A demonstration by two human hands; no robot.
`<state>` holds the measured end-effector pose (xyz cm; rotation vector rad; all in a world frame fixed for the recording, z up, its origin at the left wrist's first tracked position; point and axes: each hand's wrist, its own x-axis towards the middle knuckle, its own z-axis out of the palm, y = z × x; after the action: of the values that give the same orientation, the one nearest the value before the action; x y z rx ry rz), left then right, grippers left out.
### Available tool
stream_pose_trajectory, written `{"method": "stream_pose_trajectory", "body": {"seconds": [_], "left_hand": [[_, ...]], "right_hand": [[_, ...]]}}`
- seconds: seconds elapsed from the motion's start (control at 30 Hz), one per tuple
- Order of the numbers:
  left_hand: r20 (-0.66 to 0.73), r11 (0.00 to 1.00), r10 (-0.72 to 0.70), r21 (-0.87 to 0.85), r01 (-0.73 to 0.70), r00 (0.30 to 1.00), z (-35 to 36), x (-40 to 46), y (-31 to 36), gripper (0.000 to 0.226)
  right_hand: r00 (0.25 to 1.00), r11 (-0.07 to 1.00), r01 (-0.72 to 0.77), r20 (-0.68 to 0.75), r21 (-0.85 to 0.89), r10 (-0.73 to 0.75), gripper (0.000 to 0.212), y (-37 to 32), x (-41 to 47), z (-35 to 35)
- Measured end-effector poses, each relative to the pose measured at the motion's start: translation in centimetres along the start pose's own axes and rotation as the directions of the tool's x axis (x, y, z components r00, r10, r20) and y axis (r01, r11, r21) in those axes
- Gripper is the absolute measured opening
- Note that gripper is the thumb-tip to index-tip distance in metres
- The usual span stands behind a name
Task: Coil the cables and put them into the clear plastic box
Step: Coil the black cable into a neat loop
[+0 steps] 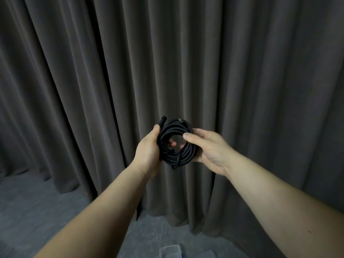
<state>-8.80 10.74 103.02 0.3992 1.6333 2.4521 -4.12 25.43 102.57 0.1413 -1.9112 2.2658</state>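
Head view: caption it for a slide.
Both hands, left and right, hold a coiled black cable before a grey curtain.

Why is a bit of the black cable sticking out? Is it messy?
A little. The coiled black cable, held by the left hand and right hand, is mostly neat. One plug end pokes up at the top left, and a short tail hangs below the coil.

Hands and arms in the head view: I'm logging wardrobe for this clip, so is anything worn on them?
Nothing worn shows. The left hand and right hand are bare, with no gloves, rings, watch or bracelets visible. Both forearms are uncovered to the frame's lower edge, with no sleeves in view.
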Motion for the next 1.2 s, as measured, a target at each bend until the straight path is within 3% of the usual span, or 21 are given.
{"method": "stream_pose_trajectory", "body": {"seconds": [0.07,0.13,0.2,0.3,0.4,0.47,0.7,0.83,0.93,1.07,1.13,1.2], "left_hand": [[0.034,0.995,-0.016,0.099,0.012,0.999,-0.7,0.4,-0.5,0.041],[0.011,0.972,-0.044,0.233,0.041,0.999,-1.5,0.7,-1.0,0.042],[-0.016,0.931,-0.103,0.350,0.102,0.995,-2.2,0.9,-1.5,0.043],[-0.040,0.895,-0.204,0.398,0.203,0.978,-2.9,1.2,-1.7,0.047],[-0.062,0.897,-0.276,0.343,0.281,0.959,-3.6,1.6,-1.7,0.057],[-0.051,0.911,-0.330,0.245,0.332,0.943,-4.1,1.7,-1.8,0.062],[-0.024,0.927,-0.373,0.038,0.374,0.927,-4.9,2.0,-3.5,0.064],[0.018,0.907,-0.385,0.191,0.375,0.923,-4.8,1.9,-4.2,0.064],[0.099,0.902,-0.396,0.226,0.367,0.913,-3.8,1.4,-3.9,0.050],[0.086,0.932,-0.335,0.176,0.317,0.938,-3.1,1.7,-3.1,0.031],[0.067,0.940,-0.295,0.198,0.277,0.953,-3.5,2.3,-2.6,0.012],[0.054,0.932,-0.273,0.263,0.250,0.960,-3.9,2.8,-2.2,0.002]], "right_hand": [[1.000,1.000,-0.015,-0.002,-0.027,0.015,0.015,0.7,0.0,0.0],[0.993,0.992,0.084,-0.077,-0.095,-0.092,0.023,1.6,0.2,0.1],[0.960,0.929,0.195,-0.131,-0.315,-0.246,0.037,2.9,0.6,0.1],[0.915,0.710,0.278,-0.046,-0.647,-0.401,0.049,4.4,0.7,0.1],[0.873,0.464,0.358,0.114,-0.810,-0.474,0.054,5.8,0.5,-0.3],[0.850,0.369,0.379,0.162,-0.849,-0.501,0.053,6.9,0.5,-0.6],[0.803,0.256,0.410,0.214,-0.875,-0.556,0.055,8.1,0.5,-0.7],[0.715,0.107,0.338,0.181,-0.935,-0.675,0.058,7.9,0.2,0.1],[0.675,-0.009,0.272,0.197,-0.962,-0.711,0.057,7.8,0.3,0.7],[0.698,0.035,0.360,0.244,-0.932,-0.673,0.051,7.2,0.5,-0.1],[0.720,0.109,0.454,0.291,-0.884,-0.630,0.050,6.7,0.1,-0.6],[0.710,0.239,0.454,0.186,-0.859,-0.679,0.048,5.9,-0.2,-0.9]]}}
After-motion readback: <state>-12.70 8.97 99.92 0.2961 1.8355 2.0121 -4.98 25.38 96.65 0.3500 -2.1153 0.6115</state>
